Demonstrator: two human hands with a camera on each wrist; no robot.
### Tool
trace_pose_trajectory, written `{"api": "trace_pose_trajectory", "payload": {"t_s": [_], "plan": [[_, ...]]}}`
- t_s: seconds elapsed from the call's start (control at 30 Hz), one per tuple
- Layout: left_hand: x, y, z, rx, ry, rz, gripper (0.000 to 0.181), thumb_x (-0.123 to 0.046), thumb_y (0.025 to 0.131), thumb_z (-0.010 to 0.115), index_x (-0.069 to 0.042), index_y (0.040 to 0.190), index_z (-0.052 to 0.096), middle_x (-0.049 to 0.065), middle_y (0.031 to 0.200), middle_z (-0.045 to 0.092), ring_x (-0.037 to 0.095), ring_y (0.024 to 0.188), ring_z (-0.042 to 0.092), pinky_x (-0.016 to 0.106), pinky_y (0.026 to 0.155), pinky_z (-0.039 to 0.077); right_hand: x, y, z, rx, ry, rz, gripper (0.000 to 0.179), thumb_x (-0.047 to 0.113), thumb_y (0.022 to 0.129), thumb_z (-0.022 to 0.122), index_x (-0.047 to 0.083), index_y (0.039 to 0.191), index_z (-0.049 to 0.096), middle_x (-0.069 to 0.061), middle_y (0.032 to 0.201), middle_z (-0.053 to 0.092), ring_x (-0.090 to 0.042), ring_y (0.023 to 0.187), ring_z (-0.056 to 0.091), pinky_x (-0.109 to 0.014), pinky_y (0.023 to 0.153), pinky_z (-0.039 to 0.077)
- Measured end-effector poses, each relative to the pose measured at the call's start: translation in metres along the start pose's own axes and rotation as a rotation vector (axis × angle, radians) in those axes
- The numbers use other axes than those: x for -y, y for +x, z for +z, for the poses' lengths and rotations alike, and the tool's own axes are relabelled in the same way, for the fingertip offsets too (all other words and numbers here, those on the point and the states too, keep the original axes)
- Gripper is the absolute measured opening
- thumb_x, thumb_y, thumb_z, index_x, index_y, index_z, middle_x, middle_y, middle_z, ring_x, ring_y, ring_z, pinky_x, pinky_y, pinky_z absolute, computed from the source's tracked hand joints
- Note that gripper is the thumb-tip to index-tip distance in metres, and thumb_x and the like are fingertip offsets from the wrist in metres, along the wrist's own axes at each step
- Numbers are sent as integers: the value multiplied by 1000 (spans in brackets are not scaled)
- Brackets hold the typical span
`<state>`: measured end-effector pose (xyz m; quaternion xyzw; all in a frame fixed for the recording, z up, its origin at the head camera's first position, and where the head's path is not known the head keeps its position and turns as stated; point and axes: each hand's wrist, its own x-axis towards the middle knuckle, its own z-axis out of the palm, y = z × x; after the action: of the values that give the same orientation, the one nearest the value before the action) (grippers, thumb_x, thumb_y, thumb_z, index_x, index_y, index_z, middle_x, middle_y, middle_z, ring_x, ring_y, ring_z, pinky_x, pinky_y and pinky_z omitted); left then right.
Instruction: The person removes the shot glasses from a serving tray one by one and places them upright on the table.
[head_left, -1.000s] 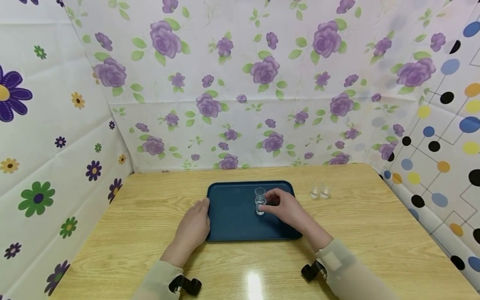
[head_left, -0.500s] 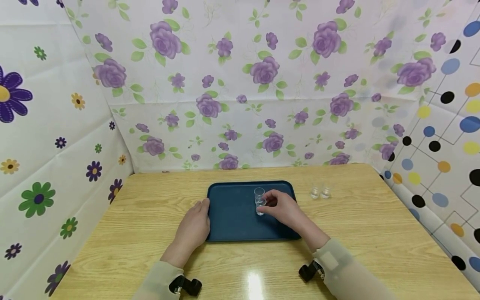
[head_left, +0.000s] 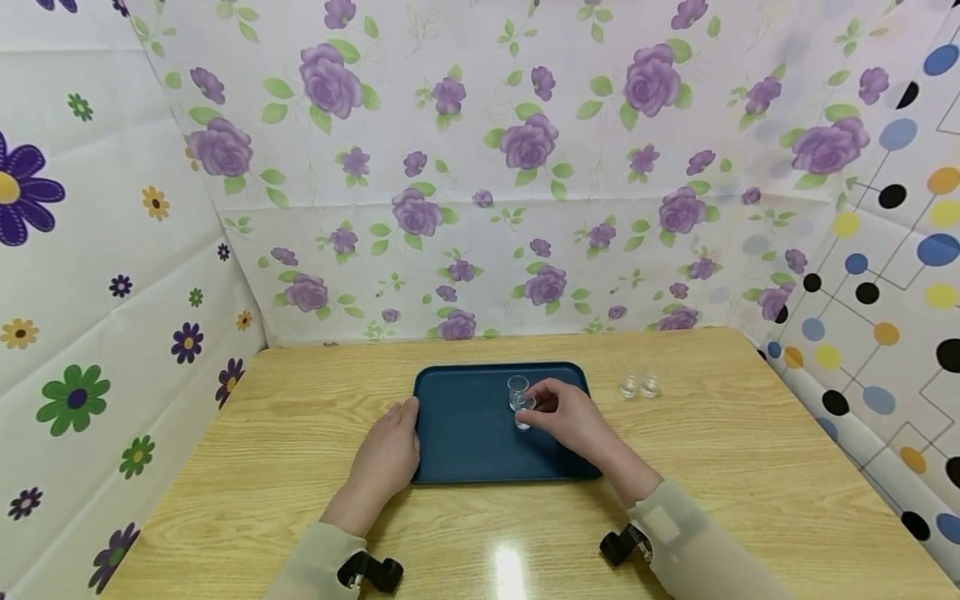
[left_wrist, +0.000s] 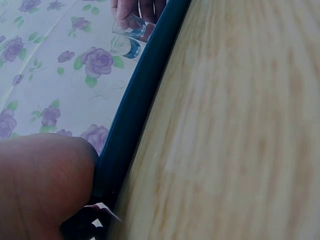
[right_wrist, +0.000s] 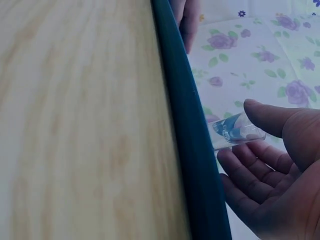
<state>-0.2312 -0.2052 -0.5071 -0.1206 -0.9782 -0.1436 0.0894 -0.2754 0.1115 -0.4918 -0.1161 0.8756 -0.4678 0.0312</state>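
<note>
A dark blue tray [head_left: 461, 429] lies on the table. My right hand [head_left: 576, 423] is over its right half, with thumb and fingertips pinching a small clear shot glass [head_left: 523, 420] that stands upright, its base at or very near the tray. Just behind it, on the tray, is a second shot glass [head_left: 517, 388], partly overlapped by the first. In the right wrist view, the pinched shot glass [right_wrist: 235, 131] sits between thumb and fingers. My left hand [head_left: 385, 448] rests along the tray's left rim, fingers straight against it. The left wrist view shows that hand's edge [left_wrist: 47, 182] beside the rim.
Two more clear shot glasses [head_left: 629, 385] stand side by side on the wooden table [head_left: 300, 500], right of the tray. A floral cloth [head_left: 480, 250] rises behind the table's back edge, with patterned cloths at both sides.
The pinched shot glass has shifted very slightly right, and the one behind it appears slightly further left. My left hand and the tray stay in place.
</note>
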Motion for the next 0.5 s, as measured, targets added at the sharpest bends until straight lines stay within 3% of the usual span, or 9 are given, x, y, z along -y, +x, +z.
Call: {"api": "trace_pose_trajectory", "payload": {"t_s": [0.5], "plan": [[3,0,3,3,8,10,51,-2,112,55,12,161,47,29,161,53,47,152,49,56,129,41,-2,-10,-20,-36,-14,23,31,36,99,86,17,120,75,2,112,74,-16,103,71,-44,93,65]]}}
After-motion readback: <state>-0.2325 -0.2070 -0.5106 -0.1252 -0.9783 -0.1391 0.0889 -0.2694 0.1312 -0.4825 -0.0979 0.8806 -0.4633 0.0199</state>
